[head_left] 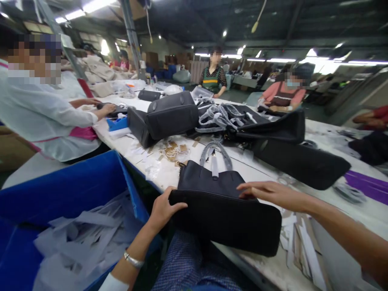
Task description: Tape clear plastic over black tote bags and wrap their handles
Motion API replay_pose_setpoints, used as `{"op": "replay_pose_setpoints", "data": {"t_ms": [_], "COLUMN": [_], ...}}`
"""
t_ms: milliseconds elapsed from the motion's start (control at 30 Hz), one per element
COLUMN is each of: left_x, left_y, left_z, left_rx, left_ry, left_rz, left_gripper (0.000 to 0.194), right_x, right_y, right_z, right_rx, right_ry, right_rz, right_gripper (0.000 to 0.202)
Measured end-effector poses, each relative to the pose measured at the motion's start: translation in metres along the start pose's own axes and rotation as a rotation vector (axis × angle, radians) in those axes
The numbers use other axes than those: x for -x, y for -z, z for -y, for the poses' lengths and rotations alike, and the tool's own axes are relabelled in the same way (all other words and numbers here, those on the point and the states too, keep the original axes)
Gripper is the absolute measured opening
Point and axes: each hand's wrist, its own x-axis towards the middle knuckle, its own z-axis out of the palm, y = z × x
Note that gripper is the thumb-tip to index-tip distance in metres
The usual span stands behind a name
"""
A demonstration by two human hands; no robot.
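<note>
Head view: left hand [163,209] grips black bag [227,222], right hand [271,193] outspread, empty, blue bin [75,178] beside, bags [172,115] beyond.

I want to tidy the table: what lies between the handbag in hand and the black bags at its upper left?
In the head view, beyond the handbag, lie brown tags, pale strings and crumpled clear plastic.

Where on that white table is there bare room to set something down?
A bare strip of table shows between the near bag and the slanting bag beyond it. Another lies between the purple sheet and the right forearm. It's crowded at the heaped bags, tags and scraps.
</note>
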Motion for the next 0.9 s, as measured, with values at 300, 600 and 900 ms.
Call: {"op": "replay_pose_setpoints", "data": {"t_ms": [300,600,900], "left_x": [-0.002,-0.040,-0.053], "left_y": [-0.008,-0.040,-0.068], "left_z": [0.001,-0.037,-0.065], "left_rx": [-0.026,-0.165,-0.512], "left_ry": [-0.104,0.011,0.037], "left_rz": [-0.066,-0.182,-0.023], "left_gripper": [0.047,0.042,0.044], "right_x": [0.081,0.048,0.075], "right_y": [-0.107,-0.104,-0.114], "right_z": [-0.069,-0.089,-0.121], "right_rx": [-0.052,0.010,0.278], "right_ry": [-0.221,-0.455,-0.466], "right_rz": [-0.532,-0.852,-0.933], "right_gripper": [0.065,0.056,0.055]}}
